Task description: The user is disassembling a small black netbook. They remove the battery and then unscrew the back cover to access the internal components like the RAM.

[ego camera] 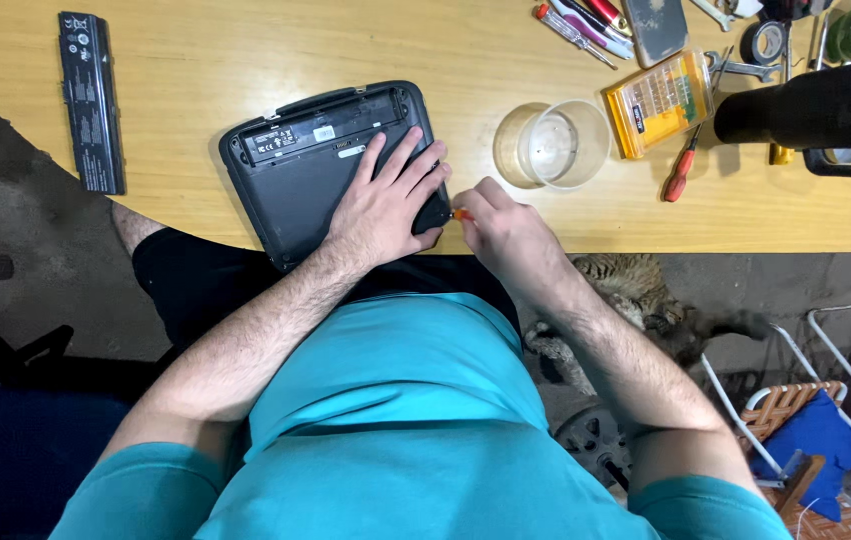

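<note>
A small black laptop lies upside down on the wooden table, its battery bay empty. My left hand rests flat on its right half, fingers spread. My right hand is closed around a small screwdriver with an orange handle, its tip at the laptop's right corner. The long black battery lies apart at the far left of the table.
A clear plastic cup stands just right of the laptop. Behind it are a yellow bit case, a red-handled screwdriver, more tools, a tape roll and a black lamp head. A tabby cat lies on the floor by folding chairs.
</note>
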